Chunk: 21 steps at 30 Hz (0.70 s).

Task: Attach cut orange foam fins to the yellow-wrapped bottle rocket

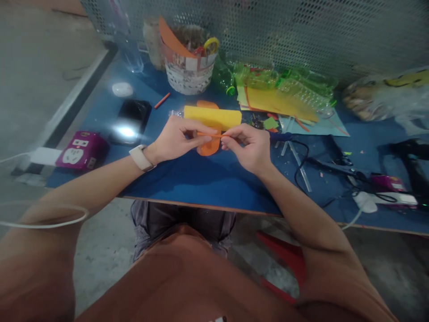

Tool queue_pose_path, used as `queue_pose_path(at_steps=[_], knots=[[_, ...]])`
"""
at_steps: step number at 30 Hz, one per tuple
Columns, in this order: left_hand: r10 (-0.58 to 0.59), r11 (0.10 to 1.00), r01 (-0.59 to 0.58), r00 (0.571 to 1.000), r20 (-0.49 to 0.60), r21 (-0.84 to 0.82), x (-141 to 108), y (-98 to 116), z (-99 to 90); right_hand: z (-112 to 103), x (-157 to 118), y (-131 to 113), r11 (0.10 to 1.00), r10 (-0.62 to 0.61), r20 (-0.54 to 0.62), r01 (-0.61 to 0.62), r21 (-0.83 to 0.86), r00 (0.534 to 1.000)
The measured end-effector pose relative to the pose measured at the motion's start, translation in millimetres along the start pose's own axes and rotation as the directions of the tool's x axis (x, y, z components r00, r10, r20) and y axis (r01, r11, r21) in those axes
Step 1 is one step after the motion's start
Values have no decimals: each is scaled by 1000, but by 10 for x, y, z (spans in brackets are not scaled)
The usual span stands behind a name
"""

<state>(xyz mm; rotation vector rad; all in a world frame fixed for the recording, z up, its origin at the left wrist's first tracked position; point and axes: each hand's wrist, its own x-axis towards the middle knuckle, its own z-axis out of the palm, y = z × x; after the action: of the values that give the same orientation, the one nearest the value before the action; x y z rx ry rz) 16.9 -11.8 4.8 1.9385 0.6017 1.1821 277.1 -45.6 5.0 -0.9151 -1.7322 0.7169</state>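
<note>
My left hand [177,138] and my right hand [250,145] come together over the front of the table. Between their fingertips they pinch a thin orange paper strip [216,135], one end in each hand; whether it is rolled or folded I cannot tell. Just behind lies a cylinder wrapped in yellow paper [214,115], with what seems a see-through bottle end at its left. An orange paper piece with rounded ends [210,149] shows in front of and behind this cylinder. Farther left rests a short orange stick [162,100].
A phone [130,120] and a purple socket block [80,151] occupy the left. Behind stands a paper-filled basket [191,74] with yellow-handled scissors. Green plastic bottles [304,89] lie on coloured paper sheets [278,103]. Cables, a glue stick [301,170] and a power strip [392,199] are at right.
</note>
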Motion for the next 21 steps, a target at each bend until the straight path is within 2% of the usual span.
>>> queue_pose_path(at_steps=[6, 12, 21], knots=[[13, 1000, -11, 995, -95, 23, -6, -34, 15, 10, 6, -29, 1000, -10, -9, 10, 17, 1000], [-19, 999, 21, 997, -81, 27, -19, -100, 6, -6, 4, 7, 1000, 7, -1, -7, -7, 1000], [9, 1000, -7, 998, -62, 29, -1, -46, 3, -26, -14, 17, 1000, -12, 24, 12, 16, 1000]])
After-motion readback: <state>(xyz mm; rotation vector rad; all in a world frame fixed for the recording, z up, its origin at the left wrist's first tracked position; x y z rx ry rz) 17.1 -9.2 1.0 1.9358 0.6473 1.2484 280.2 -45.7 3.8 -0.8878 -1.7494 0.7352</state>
